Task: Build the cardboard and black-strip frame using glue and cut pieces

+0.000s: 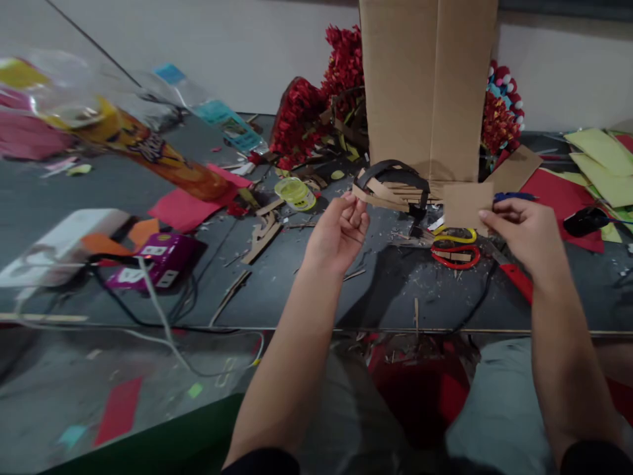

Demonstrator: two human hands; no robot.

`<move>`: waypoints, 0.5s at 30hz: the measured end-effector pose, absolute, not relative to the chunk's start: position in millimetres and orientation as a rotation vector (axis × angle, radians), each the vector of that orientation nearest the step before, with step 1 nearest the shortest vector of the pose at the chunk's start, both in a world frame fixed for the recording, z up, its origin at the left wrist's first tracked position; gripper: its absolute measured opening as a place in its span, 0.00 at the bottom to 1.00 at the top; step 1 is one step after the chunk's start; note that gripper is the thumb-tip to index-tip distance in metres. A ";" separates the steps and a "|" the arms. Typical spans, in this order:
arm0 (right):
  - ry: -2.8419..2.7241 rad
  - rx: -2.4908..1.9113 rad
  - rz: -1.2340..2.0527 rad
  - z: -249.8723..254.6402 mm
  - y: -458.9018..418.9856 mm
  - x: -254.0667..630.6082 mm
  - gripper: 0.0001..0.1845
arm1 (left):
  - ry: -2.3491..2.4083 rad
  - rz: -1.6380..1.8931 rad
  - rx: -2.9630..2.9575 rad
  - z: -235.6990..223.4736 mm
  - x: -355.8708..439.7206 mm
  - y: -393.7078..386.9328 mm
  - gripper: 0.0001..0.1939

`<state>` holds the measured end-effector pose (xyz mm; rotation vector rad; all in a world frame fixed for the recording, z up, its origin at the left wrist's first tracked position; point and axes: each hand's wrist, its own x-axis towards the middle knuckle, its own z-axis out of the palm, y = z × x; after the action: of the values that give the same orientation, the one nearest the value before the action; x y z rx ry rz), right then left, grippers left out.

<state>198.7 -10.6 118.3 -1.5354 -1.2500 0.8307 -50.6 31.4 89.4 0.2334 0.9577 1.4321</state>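
My left hand [341,231] is closed in a pinch on the end of a thin cardboard strip [378,194] that runs right toward a bundle of cut strips. My right hand [527,231] is closed on a small square cardboard piece [465,204], held up above the dark table [395,297]. Between my hands a black curved band [395,170] arches over the strips. Red-handled scissors [457,256] and yellow-handled scissors [455,235] lie on the table just below the cardboard piece.
A tall cardboard sheet [428,86] stands at the back, with red paper flower decorations [316,112] beside it. A yellow tape roll [294,192], a purple box [158,260], red paper [188,208], green sheets [603,165] and cardboard scraps litter the table. A blurred orange bag [148,155] hangs at left.
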 end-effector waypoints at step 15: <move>-1.183 -1.488 1.059 106.7 -3.2 195.5 0.21 | 1.060 1.582 0.431 69.9 -51.7 36.6 0.06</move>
<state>195.5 -3.2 106.7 -1.4882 -1.1827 1.0592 -51.7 36.6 69.9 0.4305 1.0604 1.5816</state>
